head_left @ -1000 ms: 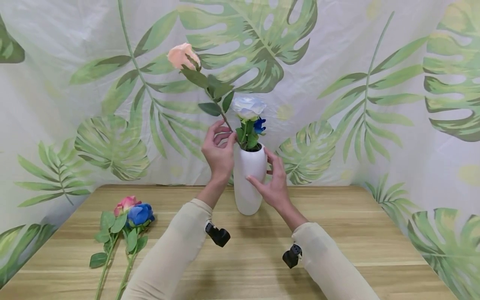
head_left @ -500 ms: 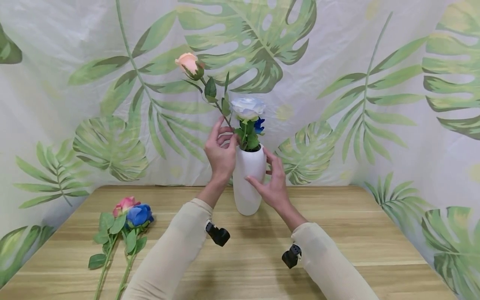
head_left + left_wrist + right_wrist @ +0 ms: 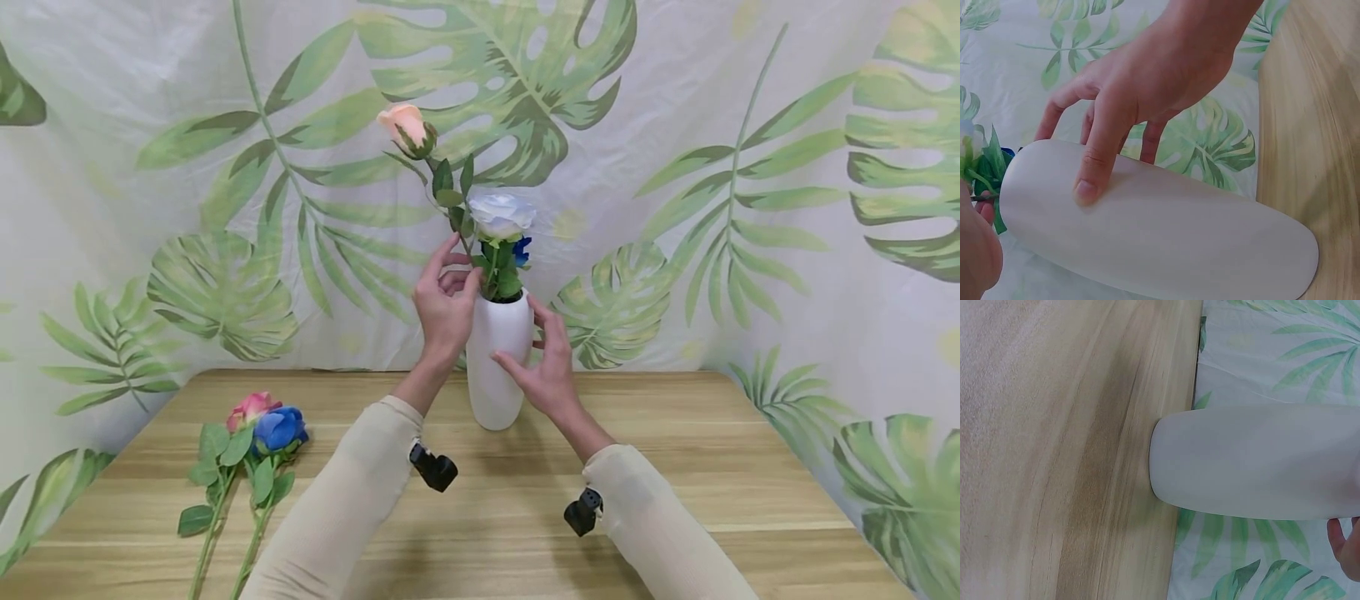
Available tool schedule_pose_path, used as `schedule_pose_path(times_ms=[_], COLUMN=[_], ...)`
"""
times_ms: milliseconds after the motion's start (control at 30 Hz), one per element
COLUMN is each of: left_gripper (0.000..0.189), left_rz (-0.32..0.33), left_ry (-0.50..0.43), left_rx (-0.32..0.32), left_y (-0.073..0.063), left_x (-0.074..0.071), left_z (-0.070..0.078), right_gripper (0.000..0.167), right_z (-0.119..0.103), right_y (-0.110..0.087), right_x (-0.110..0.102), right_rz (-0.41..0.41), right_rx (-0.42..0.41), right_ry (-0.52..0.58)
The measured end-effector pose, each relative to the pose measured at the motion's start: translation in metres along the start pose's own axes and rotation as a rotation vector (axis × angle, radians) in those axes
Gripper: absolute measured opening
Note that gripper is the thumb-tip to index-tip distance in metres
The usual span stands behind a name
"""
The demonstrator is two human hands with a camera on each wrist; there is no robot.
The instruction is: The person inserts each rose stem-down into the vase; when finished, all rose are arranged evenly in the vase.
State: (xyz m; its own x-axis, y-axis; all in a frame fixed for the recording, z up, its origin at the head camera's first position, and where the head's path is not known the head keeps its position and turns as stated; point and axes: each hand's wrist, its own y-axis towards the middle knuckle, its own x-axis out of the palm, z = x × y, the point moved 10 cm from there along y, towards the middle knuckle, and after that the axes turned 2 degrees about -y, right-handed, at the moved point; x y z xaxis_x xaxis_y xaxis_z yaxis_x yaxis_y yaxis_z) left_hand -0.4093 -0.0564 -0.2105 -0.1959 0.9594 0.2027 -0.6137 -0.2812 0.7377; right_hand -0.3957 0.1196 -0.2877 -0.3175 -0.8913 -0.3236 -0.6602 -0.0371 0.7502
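Observation:
A white vase [image 3: 497, 367] stands upright on the wooden table, holding a white rose [image 3: 501, 215] and a small blue flower [image 3: 521, 250]. My left hand [image 3: 444, 308] pinches the stem of a peach rose [image 3: 407, 131] between thumb and fingers, right at the vase's mouth. The peach bloom leans to the left, higher than the white one. The stem's lower end is hidden behind the hand and leaves. My right hand [image 3: 551, 362] grips the vase's upper right side, thumb across the front; the left wrist view shows this right hand [image 3: 1147, 87] over the vase [image 3: 1166, 219].
A pink rose [image 3: 252, 410] and a blue rose [image 3: 281, 429] lie side by side at the left of the wooden table [image 3: 510, 517]. A leaf-patterned cloth [image 3: 675, 167] hangs behind the table's back edge.
The peach rose has swung to the right and turned more upright, its bloom nearer the white rose. My left hand has shifted slightly right with it; my right hand stays on the vase.

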Motion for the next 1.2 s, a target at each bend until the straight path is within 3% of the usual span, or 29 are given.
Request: schedule_pose_path(times_ms=[167,367,600,967,1200], left_gripper=[0.042,0.045,0.044,0.031,0.046], left_rz=[0.005,-0.022,-0.031,0.019,-0.002], left_ry=[0.005,0.048,0.11,0.083,0.062], left_rx=[0.004,0.004,0.073,0.138,0.125], left_y=[0.002,0.0,-0.002,-0.003,-0.005], left_x=[0.001,0.004,0.007,0.006,0.005], left_z=[0.001,0.003,0.008,0.011,0.008], right_gripper=[0.089,0.087,0.086,0.086,0.087], right_z=[-0.001,0.0,-0.002,0.0,-0.001], right_y=[0.0,-0.001,0.0,0.001,0.0], right_x=[0.0,-0.001,-0.002,-0.002,-0.001], right_rz=[-0.001,0.003,0.011,0.017,0.01], right_rx=[0.001,0.005,-0.015,-0.024,-0.015], right_ry=[0.001,-0.004,0.011,0.009,0.01])
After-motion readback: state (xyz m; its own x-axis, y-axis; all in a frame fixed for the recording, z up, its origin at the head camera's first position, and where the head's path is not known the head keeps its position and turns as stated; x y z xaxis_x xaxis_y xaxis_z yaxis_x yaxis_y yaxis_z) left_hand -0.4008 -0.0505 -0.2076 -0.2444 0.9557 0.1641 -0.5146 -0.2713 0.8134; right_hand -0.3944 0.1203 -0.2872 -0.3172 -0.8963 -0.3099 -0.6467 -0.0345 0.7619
